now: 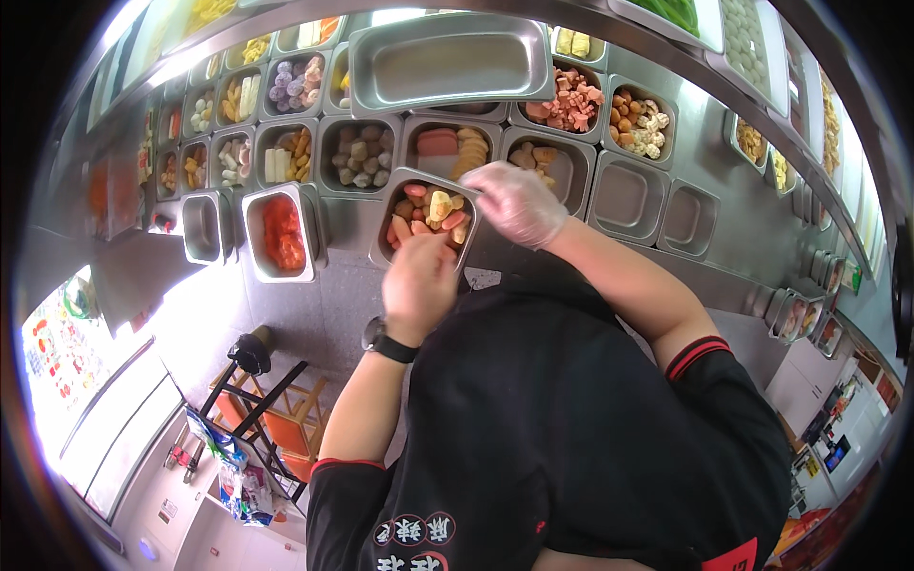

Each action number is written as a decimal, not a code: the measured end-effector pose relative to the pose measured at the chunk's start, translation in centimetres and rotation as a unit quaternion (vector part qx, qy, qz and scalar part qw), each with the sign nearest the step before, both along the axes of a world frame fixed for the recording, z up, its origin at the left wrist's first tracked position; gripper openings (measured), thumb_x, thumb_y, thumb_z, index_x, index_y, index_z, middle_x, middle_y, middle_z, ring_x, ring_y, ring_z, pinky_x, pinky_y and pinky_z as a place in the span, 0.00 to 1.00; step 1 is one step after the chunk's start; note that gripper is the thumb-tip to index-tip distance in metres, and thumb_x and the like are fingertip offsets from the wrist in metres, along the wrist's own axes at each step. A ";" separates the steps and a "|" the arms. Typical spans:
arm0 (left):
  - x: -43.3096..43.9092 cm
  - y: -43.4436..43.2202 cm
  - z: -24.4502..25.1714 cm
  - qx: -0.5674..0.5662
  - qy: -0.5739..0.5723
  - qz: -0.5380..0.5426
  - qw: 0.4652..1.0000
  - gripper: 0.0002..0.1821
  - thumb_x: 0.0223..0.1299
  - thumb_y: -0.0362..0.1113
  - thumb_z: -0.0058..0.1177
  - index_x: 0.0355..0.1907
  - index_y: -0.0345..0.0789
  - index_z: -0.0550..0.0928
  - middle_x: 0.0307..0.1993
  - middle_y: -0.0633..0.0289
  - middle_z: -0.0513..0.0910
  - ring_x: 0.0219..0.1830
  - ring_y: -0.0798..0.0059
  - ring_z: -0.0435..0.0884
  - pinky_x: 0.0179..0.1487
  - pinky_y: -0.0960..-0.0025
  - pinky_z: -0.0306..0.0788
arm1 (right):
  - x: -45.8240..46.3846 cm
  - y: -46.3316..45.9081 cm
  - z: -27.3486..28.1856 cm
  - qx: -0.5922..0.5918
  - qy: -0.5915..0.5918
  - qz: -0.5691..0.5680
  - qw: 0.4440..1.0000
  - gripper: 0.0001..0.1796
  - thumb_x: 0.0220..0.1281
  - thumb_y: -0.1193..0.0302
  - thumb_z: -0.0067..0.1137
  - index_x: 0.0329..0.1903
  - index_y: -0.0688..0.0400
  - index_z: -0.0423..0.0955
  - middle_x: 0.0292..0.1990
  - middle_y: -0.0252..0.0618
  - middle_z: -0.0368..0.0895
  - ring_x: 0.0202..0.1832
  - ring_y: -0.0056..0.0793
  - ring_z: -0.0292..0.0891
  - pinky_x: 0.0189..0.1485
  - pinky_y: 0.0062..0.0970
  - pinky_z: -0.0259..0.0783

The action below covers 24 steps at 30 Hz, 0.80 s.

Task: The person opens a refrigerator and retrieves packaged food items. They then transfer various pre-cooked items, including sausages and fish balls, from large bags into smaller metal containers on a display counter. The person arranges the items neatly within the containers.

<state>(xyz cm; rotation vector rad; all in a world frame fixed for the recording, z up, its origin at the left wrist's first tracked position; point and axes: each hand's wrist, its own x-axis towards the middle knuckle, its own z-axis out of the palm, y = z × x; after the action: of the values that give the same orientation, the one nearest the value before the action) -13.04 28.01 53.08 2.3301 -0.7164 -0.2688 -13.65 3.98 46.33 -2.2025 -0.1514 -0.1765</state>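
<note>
A steel pan (468,246) of mixed sausages and pale shaped pieces (443,207) stands out before my body at the counter's front edge. My left hand (423,275), with a watch on its wrist, reaches over the near side of this pan. Its blurred fingertips are down among the food, so their grip is hidden. My right hand (518,203) wears a clear plastic glove. Its bunched fingers are at the pan's far right corner; whether they pinch anything is unclear. Just beyond lies a pan of pink slices and round beige slices (468,150).
Rows of steel food pans fill the counter, including one of grey-brown balls (362,157). A large steel tray (450,64) lies across the back pans. At front left hangs a pan of red food (283,232). Overhead runs a metal shelf edge (721,53). Stacked chairs (285,421) stand behind left.
</note>
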 end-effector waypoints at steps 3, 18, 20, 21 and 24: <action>-0.1 3.9 -1.1 0.087 -0.006 0.114 0.990 0.15 0.61 0.31 0.65 0.51 0.33 0.84 0.47 0.54 0.84 0.41 0.57 0.84 0.45 0.58 0.80 | 2.7 3.3 1.7 -0.151 -0.023 0.158 0.976 0.07 0.65 0.70 0.60 0.45 0.56 0.79 0.41 0.42 0.84 0.41 0.43 0.87 0.41 0.40 0.82; -4.6 7.4 -5.2 0.014 0.062 0.290 0.955 0.27 0.59 0.27 0.66 0.62 0.30 0.77 0.62 0.50 0.76 0.45 0.65 0.80 0.53 0.65 0.80 | 0.6 -6.6 -3.2 -0.033 0.216 -0.205 0.954 0.22 0.49 0.62 0.76 0.46 0.58 0.83 0.43 0.47 0.89 0.46 0.47 0.86 0.55 0.39 0.81; -4.7 7.8 -5.4 0.008 0.065 0.295 0.953 0.27 0.59 0.26 0.66 0.62 0.30 0.77 0.62 0.50 0.76 0.45 0.67 0.80 0.52 0.66 0.80 | 0.3 -7.7 -5.4 -0.003 0.328 -0.232 0.916 0.29 0.51 0.58 0.77 0.55 0.60 0.85 0.49 0.51 0.90 0.51 0.47 0.87 0.59 0.38 0.80; -4.8 7.9 -5.6 0.012 0.068 0.294 0.953 0.27 0.60 0.26 0.66 0.62 0.30 0.77 0.62 0.50 0.75 0.45 0.67 0.80 0.52 0.67 0.80 | 0.2 -7.9 -6.3 -0.013 0.302 -0.218 0.928 0.30 0.52 0.59 0.77 0.56 0.61 0.84 0.49 0.51 0.90 0.52 0.47 0.87 0.59 0.37 0.79; -4.9 8.1 -5.8 0.024 0.062 0.290 0.955 0.27 0.60 0.26 0.66 0.63 0.30 0.76 0.63 0.49 0.74 0.45 0.67 0.80 0.52 0.66 0.80 | -0.4 -7.7 -8.3 -0.055 0.247 -0.209 0.945 0.32 0.57 0.60 0.75 0.61 0.63 0.82 0.52 0.53 0.89 0.53 0.48 0.86 0.63 0.38 0.78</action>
<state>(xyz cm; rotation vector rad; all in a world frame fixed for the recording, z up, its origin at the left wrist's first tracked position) -17.92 36.09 47.25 2.4246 0.0519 -0.1622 -14.02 -3.71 38.07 -2.2937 0.5996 0.1591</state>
